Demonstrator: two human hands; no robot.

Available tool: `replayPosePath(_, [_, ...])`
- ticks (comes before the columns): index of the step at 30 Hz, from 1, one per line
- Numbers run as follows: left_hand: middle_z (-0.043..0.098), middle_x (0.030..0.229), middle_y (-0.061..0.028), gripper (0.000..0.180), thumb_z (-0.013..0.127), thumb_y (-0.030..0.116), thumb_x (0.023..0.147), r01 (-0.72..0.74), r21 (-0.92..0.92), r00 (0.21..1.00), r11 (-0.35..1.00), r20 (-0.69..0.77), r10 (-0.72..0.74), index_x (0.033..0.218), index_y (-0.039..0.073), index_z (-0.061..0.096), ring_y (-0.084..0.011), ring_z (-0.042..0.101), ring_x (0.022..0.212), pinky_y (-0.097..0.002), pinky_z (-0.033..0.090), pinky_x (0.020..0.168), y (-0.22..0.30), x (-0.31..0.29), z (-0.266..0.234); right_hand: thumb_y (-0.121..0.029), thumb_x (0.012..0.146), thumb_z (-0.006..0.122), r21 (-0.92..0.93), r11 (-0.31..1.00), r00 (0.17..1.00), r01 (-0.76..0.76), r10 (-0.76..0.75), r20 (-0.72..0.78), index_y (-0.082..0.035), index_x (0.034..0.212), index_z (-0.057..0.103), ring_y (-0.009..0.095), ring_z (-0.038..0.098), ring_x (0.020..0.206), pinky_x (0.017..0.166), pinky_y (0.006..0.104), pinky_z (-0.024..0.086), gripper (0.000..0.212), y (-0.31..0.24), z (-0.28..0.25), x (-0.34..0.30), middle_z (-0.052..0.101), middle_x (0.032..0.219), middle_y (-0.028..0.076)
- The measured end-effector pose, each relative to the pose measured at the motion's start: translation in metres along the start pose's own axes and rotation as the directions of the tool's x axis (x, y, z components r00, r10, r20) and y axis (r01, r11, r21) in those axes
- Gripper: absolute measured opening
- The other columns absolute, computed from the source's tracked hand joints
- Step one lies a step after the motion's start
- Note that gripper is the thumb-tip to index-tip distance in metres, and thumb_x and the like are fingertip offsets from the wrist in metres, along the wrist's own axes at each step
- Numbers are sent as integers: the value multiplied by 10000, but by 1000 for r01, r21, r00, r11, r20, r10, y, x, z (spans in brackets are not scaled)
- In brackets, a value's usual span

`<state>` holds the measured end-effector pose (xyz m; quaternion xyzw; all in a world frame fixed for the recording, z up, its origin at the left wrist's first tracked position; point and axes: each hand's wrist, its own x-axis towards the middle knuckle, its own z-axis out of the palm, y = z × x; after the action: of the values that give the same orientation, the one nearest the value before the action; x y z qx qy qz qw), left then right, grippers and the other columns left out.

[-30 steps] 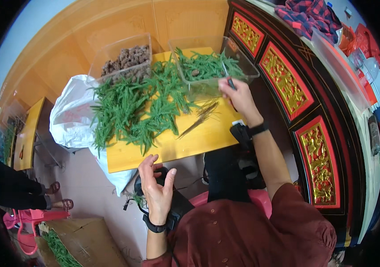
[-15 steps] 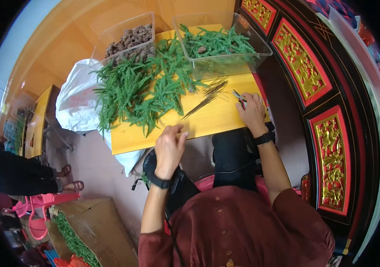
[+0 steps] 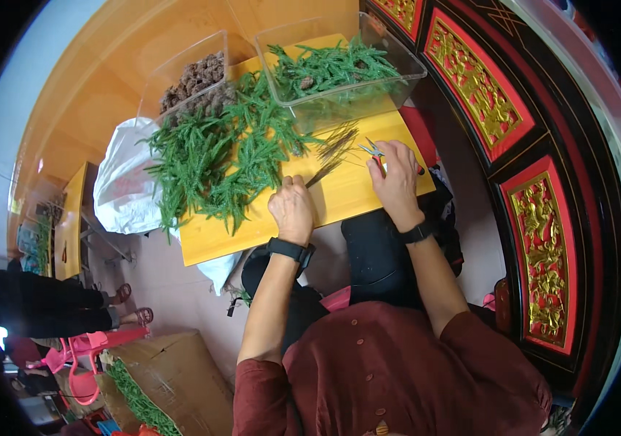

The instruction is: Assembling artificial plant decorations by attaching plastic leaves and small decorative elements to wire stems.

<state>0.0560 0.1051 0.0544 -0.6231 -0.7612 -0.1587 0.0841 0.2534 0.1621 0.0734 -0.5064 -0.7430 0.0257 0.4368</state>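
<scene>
A loose bundle of thin brown wires lies across the yellow table. My left hand is at the bundle's lower end, its fingers curled closed on the wire tips. At the table's right side my right hand holds small pliers with red and black handles, the jaws pointing up and left and slightly apart. Beyond my left hand, green artificial pine sprigs are heaped over the table's left half.
At the back stand a clear bin of sprigs with some pine cones, and another bin of brown cones. A white bag hangs by the left edge. A carved panel rises at right. A cardboard box and another person's legs are at left.
My left hand has moved forward from the table's near edge to the wires, and its fingers have closed. My right hand keeps the pliers, with their handles more exposed. The whole view has shifted slightly.
</scene>
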Motion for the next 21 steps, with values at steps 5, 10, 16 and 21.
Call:
replayPosePath(5, [607,771,-118,41,546,80,807,-29,46,999,998,-23,30,773,69,566,-297,638,640,-402,495,544,9,12,6,-9,760,667,254,966,999,-41,44,-5,-19,1029,610,336,541,987,858,400,430,275,-6,-7,-15,572,1025,152])
replayPosePath(10, [636,736,-159,98,549,132,858,48,-61,998,997,-43,-51,785,66,556,-344,631,639,-439,478,543,22,25,0,-9,780,657,279,960,1000,14,-19,16,-18,1015,620,303,577,880,751,357,473,238,12,-1,-27,585,988,136])
replayPosePath(16, [631,696,-180,83,558,134,880,6,-202,999,979,54,5,847,58,559,-366,624,632,-452,468,545,39,18,-9,-72,887,607,552,705,882,-445,239,406,-15,996,634,124,554,638,545,238,450,126,11,12,-34,627,851,66])
replayPosePath(21, [618,644,-172,102,570,148,894,-101,-337,975,936,155,161,867,52,551,-366,619,591,-443,469,537,65,-3,-14,-114,955,534,629,299,695,-718,365,620,-12,989,634,40,518,617,512,187,416,147,14,16,-35,633,814,26])
